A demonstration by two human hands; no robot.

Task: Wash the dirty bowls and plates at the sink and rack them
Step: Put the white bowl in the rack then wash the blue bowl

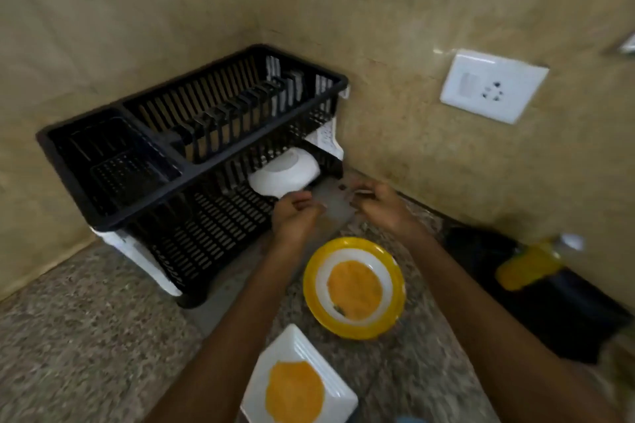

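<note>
Translucent, smooth rectangular plate (338, 204), long axis lying roughly 12-to-6 o'clock, is being gripped by curled left hand (295, 215) at 9 and right hand (381, 208) at 3 o'clock.

My feed is dim and yellow-warm; a faint glare streak sits on the wall (443, 51) above the socket (494, 86); motion blur smears the left grip (293, 216), right grip (385, 211) and the bottle (529, 266) at right; the rack (192, 165) bows with wide-angle distortion; the counter (86, 336) looks soft and grainy near the edges.
</note>
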